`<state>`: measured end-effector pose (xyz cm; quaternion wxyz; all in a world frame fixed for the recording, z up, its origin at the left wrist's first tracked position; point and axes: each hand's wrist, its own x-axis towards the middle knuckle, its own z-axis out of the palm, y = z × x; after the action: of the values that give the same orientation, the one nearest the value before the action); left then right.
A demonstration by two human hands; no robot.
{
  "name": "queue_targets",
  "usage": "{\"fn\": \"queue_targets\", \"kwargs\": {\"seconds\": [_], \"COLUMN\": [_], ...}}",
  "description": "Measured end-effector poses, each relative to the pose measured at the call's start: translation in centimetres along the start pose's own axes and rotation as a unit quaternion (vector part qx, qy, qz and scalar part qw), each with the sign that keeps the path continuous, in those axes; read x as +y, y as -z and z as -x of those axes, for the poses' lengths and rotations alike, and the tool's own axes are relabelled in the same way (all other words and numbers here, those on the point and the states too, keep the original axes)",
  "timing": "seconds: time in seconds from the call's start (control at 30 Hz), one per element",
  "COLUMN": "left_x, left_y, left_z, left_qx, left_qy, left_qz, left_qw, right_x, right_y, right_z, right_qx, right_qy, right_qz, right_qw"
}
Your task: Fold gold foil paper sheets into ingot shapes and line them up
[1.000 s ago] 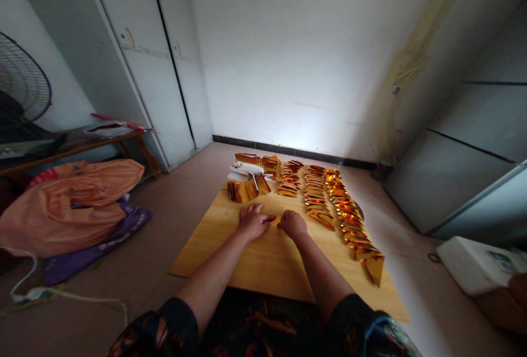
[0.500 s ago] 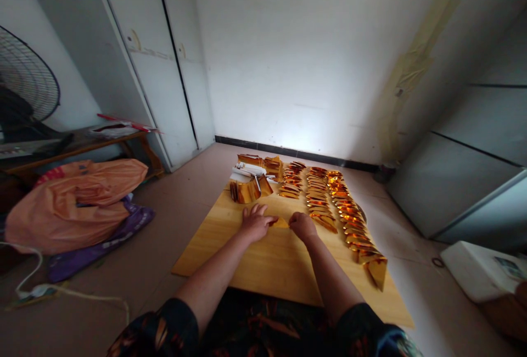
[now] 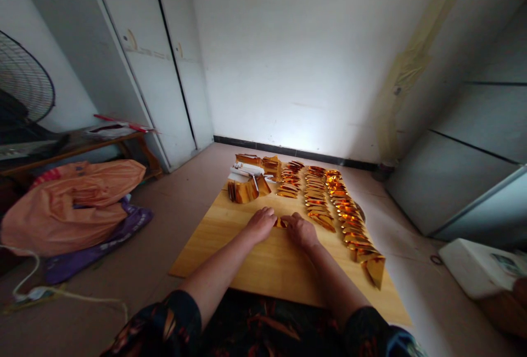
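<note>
A small piece of gold foil paper (image 3: 280, 223) lies on the wooden board (image 3: 214, 241), mostly hidden between my two hands. My left hand (image 3: 262, 224) is closed on its left end, fingers curled together. From the right, my right hand (image 3: 301, 229) has its fingers bent over the other end. Beyond my left hand are curved gold sheets (image 3: 246, 190) beside a white bundle (image 3: 247, 169). Rows of folded gold pieces (image 3: 316, 195) run along the board's right part, the longest row (image 3: 349, 219) at the far right.
An orange bag (image 3: 69, 203) and a purple bag (image 3: 93, 247) lie on the floor at the left, near a fan (image 3: 27, 79) and a low wooden bench (image 3: 142, 151). A white box (image 3: 473, 266) stands at the right.
My left hand's spread fingers have curled in around the foil. My right hand has moved slightly left over it, so less of the foil shows.
</note>
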<state>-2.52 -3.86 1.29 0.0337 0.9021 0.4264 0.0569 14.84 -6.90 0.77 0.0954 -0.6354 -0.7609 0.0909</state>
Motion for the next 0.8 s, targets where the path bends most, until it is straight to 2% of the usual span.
{"fn": "queue_targets", "kwargs": {"seconds": [0.17,0.3,0.4,0.8], "left_x": [-0.1,-0.3,-0.3,0.6], "left_y": [-0.1,-0.6,-0.7,0.8], "left_z": [0.1,0.2,0.2,0.7], "left_qx": [-0.007,0.013,0.006,-0.004], "left_qy": [0.012,0.016,0.027,0.035], "left_qz": [0.029,0.046,0.028,0.010], "left_qw": [1.000,0.999,0.999,0.999], "right_x": [-0.8,-0.8,-0.7,-0.1], "right_y": [0.3,0.6,0.7,0.6], "right_z": [-0.7,-0.7,-0.6,0.6], "right_qx": [-0.027,-0.029,-0.030,-0.030], "right_qy": [-0.005,0.007,0.013,0.027], "right_qz": [0.063,0.074,0.078,0.081], "right_qw": [0.998,0.997,0.996,0.996]}}
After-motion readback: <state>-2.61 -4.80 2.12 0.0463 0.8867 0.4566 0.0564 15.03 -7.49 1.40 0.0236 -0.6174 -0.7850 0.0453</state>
